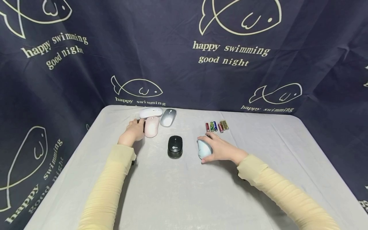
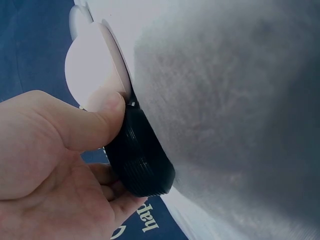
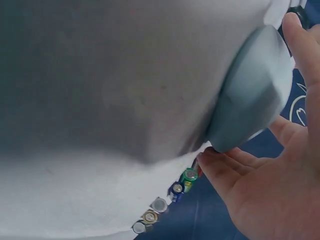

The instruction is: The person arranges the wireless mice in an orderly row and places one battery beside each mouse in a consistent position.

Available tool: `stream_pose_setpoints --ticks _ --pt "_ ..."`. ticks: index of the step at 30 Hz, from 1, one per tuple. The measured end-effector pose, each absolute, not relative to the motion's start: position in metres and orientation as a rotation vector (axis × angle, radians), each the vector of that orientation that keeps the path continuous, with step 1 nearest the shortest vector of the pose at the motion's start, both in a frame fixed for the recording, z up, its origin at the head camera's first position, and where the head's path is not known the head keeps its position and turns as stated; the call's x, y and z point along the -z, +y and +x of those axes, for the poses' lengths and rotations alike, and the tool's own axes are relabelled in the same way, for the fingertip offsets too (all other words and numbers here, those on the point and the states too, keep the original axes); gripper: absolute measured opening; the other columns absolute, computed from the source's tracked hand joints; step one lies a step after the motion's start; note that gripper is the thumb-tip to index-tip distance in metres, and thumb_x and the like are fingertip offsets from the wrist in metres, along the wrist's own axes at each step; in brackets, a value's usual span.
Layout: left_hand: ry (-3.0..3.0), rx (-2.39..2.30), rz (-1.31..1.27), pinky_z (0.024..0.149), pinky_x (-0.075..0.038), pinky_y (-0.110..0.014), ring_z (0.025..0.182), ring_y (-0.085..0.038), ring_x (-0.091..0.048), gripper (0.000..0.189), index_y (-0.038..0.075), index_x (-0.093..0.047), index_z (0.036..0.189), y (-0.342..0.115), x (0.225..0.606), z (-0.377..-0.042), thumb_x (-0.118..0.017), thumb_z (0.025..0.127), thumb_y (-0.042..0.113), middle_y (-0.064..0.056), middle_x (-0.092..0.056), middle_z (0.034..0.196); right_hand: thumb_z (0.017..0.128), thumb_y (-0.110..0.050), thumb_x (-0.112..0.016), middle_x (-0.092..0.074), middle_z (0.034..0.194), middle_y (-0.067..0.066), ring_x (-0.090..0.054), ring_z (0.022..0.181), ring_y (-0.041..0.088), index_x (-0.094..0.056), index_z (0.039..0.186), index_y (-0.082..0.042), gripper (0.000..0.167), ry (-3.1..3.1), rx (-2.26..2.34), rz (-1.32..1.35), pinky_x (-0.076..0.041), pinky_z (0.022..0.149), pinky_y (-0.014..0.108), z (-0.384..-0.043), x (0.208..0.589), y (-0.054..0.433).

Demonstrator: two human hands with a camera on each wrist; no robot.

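At the left of the table, my left hand [image 1: 133, 131] grips a black mouse with ribbed sides [image 2: 140, 155], thumb on one side and fingers on the other. This mouse lies right beside a pale pink mouse [image 1: 151, 127], which the thumb tip also overlaps in the left wrist view. My right hand [image 1: 221, 148] holds a light blue mouse [image 1: 204, 149] right of the middle, thumb at its near end and fingers around its far end. Between the hands sits another black mouse [image 1: 175, 147], untouched.
A white mouse [image 1: 150, 112] and a grey mouse [image 1: 168, 118] lie close to the pink one at the back left. Several batteries [image 1: 215, 126] stand in a row beyond my right hand. A dark blue curtain [image 1: 184, 80] with fish prints hangs behind the white-covered table [image 1: 172, 198].
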State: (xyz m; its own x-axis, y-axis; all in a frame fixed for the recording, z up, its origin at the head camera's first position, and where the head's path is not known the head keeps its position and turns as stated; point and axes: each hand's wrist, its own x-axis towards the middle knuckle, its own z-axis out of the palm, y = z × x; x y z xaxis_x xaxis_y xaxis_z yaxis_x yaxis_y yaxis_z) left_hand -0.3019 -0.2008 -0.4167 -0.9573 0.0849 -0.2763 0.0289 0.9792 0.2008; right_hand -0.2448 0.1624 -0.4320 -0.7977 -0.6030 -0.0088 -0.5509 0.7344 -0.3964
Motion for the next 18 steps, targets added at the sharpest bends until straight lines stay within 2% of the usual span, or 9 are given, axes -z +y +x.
stream_pose_setpoints --ticks 8,18 --pt "2.839 -0.286 0.078 0.11 -0.02 -0.057 0.135 -0.051 -0.017 0.064 -0.003 -0.019 0.146 -0.201 0.419 -0.301 -0.049 0.091 0.01 -0.038 -0.016 0.146 0.068 -0.046 -0.081 -0.035 0.14 0.031 -0.046 0.119 0.046 -0.046 0.137 -0.014 0.084 2.764 0.545 -0.933 -0.05 0.082 0.052 -0.248 0.423 0.16" --pt "2.835 -0.297 0.08 0.11 -0.02 -0.058 0.135 -0.052 -0.017 0.064 -0.004 -0.02 0.145 -0.201 0.416 -0.301 -0.049 0.091 0.01 -0.039 -0.015 0.146 0.072 -0.041 -0.079 -0.039 0.139 0.031 -0.041 0.125 0.048 -0.051 0.132 -0.009 0.074 2.794 0.477 -0.977 -0.04 0.097 0.058 -0.255 0.408 0.151"
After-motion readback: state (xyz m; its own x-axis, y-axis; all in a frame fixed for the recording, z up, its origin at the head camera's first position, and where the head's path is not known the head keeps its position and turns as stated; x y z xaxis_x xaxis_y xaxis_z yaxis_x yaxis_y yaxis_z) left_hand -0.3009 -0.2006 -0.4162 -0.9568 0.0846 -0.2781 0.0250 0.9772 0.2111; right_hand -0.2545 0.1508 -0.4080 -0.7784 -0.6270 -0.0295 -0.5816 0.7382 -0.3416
